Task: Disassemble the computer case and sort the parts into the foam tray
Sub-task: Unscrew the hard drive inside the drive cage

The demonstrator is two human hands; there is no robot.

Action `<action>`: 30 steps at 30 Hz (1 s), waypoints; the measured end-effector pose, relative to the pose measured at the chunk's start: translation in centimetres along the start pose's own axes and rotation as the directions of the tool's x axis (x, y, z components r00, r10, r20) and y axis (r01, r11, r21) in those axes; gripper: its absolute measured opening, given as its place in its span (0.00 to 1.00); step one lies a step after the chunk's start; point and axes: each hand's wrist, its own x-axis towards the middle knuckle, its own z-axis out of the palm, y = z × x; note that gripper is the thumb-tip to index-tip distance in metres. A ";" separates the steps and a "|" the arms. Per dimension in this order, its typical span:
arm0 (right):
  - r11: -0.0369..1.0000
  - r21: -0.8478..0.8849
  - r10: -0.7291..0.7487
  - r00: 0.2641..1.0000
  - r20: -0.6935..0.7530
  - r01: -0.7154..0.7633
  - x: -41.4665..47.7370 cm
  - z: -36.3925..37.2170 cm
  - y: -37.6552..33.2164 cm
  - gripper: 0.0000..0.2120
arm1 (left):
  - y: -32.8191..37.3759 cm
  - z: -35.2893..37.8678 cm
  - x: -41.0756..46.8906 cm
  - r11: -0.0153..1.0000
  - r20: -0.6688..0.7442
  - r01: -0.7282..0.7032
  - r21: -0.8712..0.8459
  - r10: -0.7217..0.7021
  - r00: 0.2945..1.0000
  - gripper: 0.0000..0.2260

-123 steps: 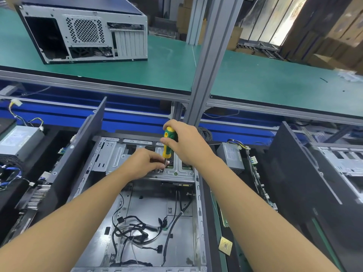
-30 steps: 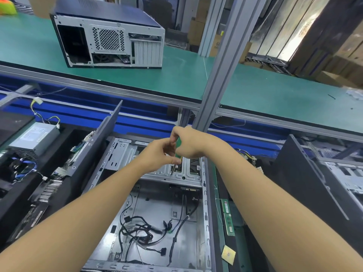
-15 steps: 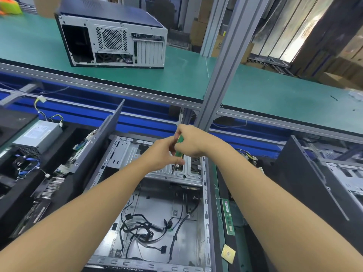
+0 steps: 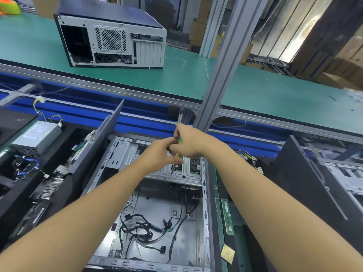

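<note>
An open computer case lies in front of me with loose black cables on its floor. My right hand grips a green and yellow screwdriver that points down at the metal drive bracket at the case's far end. My left hand sits right beside it, fingers curled at the screwdriver's shaft just above the bracket. What the left fingertips pinch is hidden.
A black side panel leans up on the left. A power supply, cables and boards lie in the black foam tray at left. A RAM stick and a CPU lie right of the case. Another case stands on the green shelf.
Over the last seconds my view drifted left and down. Both hands stayed over the bracket, and the left hand closed in against the right hand and the screwdriver.
</note>
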 end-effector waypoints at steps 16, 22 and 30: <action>0.997 -0.057 0.053 0.991 -0.120 -0.060 0.4 1.3 -0.7 0.20 | 0.0 1.3 -0.1 0.991 -0.002 0.133 -0.025 -0.133 0.991 0.13; 0.999 0.009 -0.048 0.997 -0.061 0.048 0.7 0.8 -0.4 0.10 | -1.5 0.7 -2.0 0.987 -0.141 0.146 -0.066 -0.154 0.978 0.11; 0.996 -0.076 -0.054 0.978 -0.203 0.039 0.6 1.6 0.3 0.11 | -2.4 1.3 -3.9 0.919 0.161 0.135 0.370 -0.207 0.965 0.11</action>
